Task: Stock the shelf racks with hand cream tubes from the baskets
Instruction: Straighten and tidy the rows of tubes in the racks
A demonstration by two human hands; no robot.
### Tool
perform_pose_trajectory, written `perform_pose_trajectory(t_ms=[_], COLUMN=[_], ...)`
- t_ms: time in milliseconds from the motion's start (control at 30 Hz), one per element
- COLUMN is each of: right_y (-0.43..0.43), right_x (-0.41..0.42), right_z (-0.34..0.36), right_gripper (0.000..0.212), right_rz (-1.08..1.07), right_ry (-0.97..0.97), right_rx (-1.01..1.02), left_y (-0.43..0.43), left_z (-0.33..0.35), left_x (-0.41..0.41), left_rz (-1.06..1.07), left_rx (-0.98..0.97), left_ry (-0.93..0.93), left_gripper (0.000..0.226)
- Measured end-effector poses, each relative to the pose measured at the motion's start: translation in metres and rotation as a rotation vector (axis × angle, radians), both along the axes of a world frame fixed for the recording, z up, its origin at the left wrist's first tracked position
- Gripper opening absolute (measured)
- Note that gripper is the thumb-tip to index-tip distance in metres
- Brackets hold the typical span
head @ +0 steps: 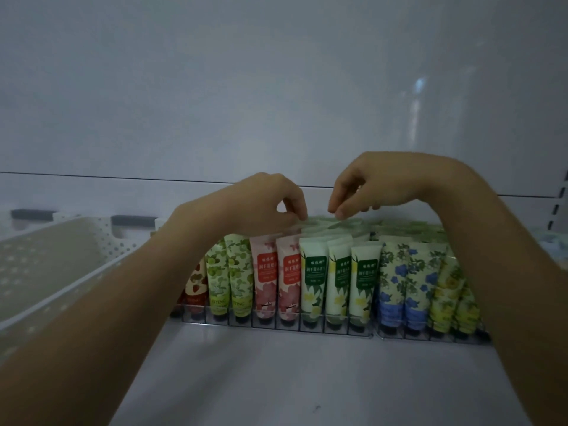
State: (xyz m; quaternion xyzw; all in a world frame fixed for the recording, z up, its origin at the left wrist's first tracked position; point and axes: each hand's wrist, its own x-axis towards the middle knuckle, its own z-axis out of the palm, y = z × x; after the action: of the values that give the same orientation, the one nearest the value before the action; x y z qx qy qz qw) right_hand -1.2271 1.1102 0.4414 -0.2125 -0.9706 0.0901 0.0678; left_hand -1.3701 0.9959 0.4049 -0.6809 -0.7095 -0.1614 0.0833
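A clear rack (307,329) stands on the white shelf (276,379), from the middle across to the right edge, with bare shelf in front of it. The hand cream tubes (338,281) stand in it with their caps down, packed close in rows. From left to right the front ones are a red berry tube (196,287), green fruit tubes (229,272), pink flower tubes (278,275), white tubes with a green label, blue flower tubes (405,281) and yellow flower tubes (451,299). Both arms reach in over the tubes. The left hand (264,201) makes a little ring with its thumb and first finger and pinches the top edge of a back tube (310,224) just behind the front row. The right hand (378,182) hangs just beside it, fingers curled down with the tips right at the tube tops (it is too blurry to tell if it holds one). A white basket (101,241) with small holes sits at the left edge of the shelf, near the rack.
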Motion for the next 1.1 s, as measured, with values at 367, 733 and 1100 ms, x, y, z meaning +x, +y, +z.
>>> perform_pose_trajectory(t_ms=[367,733,1100], right_y=[-0.007,-0.003,0.004], right_x=[-0.024,-0.021,-0.012], right_z=[-0.016,-0.012,-0.009], right_gripper=[0.01,0.008,0.007], right_rz=[-0.001,-0.016,-0.069], right_ry=[-0.041,-0.043,-0.147], right_rx=[0.003,0.015,-0.026], left_y=[0.004,0.005,0.005], left_z=[-0.004,-0.005,-0.005], left_x=[-0.004,-0.004,0.001], left_rz=[0.043,0.028,0.005], left_rx=[-0.075,-0.041,-0.067], left_ry=[0.005,-0.017,0.015], left_gripper=[0.015,0.019,0.025])
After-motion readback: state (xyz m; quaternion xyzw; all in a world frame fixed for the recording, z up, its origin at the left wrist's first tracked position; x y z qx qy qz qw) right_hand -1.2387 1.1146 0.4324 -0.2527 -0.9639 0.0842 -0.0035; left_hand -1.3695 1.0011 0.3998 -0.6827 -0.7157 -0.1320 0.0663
